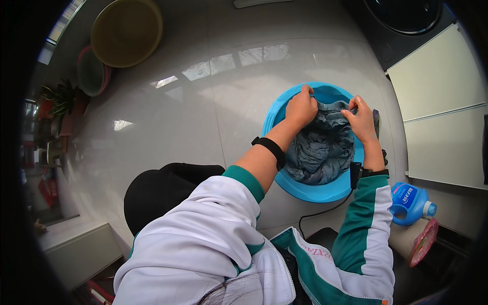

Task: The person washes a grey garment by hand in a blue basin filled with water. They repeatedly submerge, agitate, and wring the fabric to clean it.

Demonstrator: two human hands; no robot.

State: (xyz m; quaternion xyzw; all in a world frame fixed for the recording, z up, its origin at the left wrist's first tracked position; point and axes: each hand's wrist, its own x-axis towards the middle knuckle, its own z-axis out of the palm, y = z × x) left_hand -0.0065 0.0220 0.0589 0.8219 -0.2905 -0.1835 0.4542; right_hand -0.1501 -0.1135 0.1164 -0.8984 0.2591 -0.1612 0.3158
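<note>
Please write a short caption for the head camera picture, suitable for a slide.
Both hands, left hand and right hand, grip a grey-blue cloth inside a blue basin on a glossy white floor.

Blue detergent bottle (409, 203) lying at right, white-blue label, pale cap

Both hands (330, 114) clenched, forearms extended forward

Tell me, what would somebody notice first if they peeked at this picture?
First, the bright blue basin on the pale shiny floor, right of centre, with both hands in it. The left hand and right hand grip a crumpled grey-blue cloth at the basin's far side. Next, a blue bottle stands at the lower right, and a big yellow tub sits at the upper left.
</note>
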